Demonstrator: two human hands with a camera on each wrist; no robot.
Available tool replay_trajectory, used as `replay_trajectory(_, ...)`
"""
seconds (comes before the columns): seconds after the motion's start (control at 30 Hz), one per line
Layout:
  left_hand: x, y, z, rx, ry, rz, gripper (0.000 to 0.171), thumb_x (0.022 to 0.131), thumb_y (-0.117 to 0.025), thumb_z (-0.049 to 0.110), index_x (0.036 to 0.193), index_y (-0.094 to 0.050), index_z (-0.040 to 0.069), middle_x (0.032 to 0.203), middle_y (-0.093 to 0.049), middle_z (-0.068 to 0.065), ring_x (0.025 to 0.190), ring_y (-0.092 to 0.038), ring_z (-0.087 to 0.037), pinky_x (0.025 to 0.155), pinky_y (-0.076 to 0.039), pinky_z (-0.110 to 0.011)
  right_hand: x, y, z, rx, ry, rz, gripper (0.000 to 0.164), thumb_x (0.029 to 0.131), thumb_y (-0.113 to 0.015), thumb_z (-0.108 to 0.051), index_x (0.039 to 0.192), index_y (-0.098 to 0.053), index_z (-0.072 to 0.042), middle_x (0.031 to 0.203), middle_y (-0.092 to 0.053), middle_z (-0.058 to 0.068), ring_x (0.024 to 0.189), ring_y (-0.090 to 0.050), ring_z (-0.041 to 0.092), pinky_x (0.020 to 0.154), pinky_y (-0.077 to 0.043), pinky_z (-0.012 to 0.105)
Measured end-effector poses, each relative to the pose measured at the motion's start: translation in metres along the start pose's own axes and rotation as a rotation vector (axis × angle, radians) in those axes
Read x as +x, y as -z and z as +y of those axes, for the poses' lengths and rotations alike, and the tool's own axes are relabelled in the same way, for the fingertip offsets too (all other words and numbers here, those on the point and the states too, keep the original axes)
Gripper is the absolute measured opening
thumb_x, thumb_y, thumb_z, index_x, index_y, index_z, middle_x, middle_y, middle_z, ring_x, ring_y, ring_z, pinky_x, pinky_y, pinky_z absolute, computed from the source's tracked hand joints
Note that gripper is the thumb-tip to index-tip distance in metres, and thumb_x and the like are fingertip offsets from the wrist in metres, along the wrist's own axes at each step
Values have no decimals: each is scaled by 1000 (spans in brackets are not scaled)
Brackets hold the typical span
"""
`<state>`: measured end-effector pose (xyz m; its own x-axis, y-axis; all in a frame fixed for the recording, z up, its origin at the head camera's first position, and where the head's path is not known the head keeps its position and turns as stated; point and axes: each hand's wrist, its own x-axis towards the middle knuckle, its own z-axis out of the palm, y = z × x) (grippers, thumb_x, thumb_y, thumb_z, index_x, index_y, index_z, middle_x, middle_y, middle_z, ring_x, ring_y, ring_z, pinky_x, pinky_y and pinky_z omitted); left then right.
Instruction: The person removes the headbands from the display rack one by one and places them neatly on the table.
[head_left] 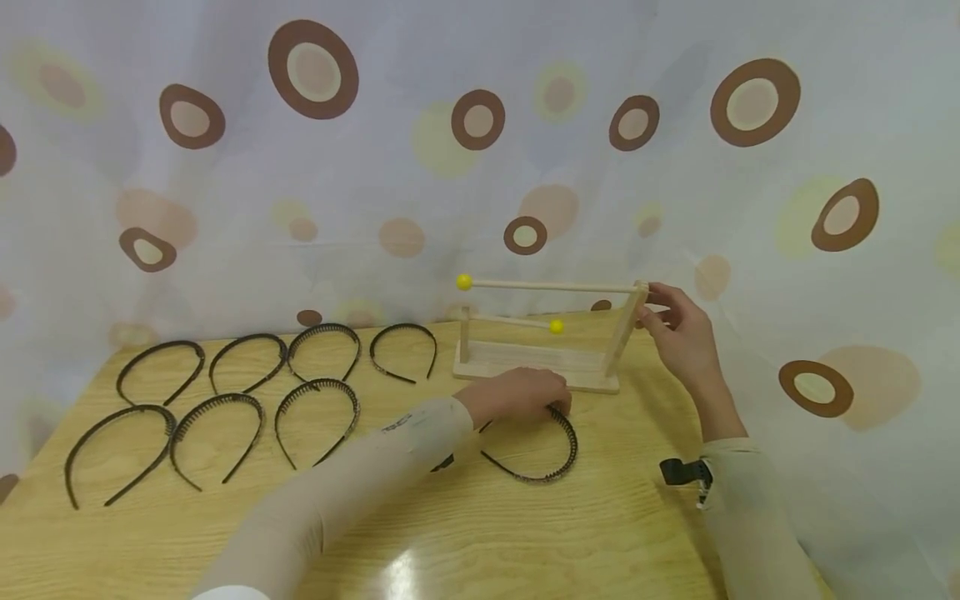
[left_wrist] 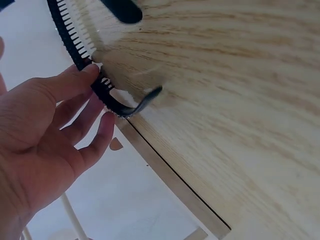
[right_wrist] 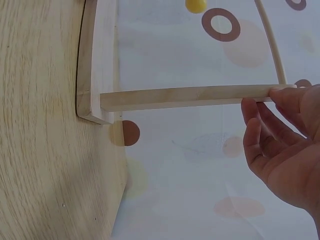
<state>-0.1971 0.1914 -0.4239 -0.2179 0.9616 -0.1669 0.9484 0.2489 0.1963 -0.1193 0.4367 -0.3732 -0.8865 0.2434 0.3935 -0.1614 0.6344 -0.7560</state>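
My left hand (head_left: 521, 393) pinches a black toothed headband (head_left: 575, 442) over the table, in front of a wooden stand. In the left wrist view, thumb and fingers grip this headband (left_wrist: 67, 40) near one end, its comb teeth facing the wood. At the right, my right hand (head_left: 684, 337) holds the top of the stand's tall post (head_left: 624, 333). From that post a rod runs left to a yellow ball (head_left: 464, 282); a lower rod on the short post ends in another yellow ball (head_left: 557, 327). In the right wrist view, thumb and fingertips pinch the post (right_wrist: 185, 97).
Several black headbands lie in two rows on the left of the table, one (head_left: 318, 383) close to my left forearm. A patterned curtain (head_left: 420, 167) hangs right behind the wooden table (head_left: 600, 533). A dark strap (head_left: 682, 472) sticks out from my right sleeve.
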Motion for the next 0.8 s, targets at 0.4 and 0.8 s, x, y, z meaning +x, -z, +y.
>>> replay_trajectory(0.4, -28, 6, -6, -52, 22, 2, 21, 99, -70, 13, 116, -75, 24, 105, -65, 12, 98, -59, -5, 83, -50, -24, -4, -4, -5, 47, 20, -13, 45, 104, -61, -15, 147, -52, -4, 133, -61, 20, 93, -68, 24, 73, -49, 19)
replay_trajectory(0.8, -120, 12, -37, -360, 93, 329, 24, 95, -74, 7, 119, -73, 11, 107, -69, 1, 94, -65, -10, 78, -53, -23, -5, -2, -4, 33, 55, -5, 45, 104, -63, -20, 146, -54, -5, 131, -62, 19, 91, -69, 16, 72, -49, 18)
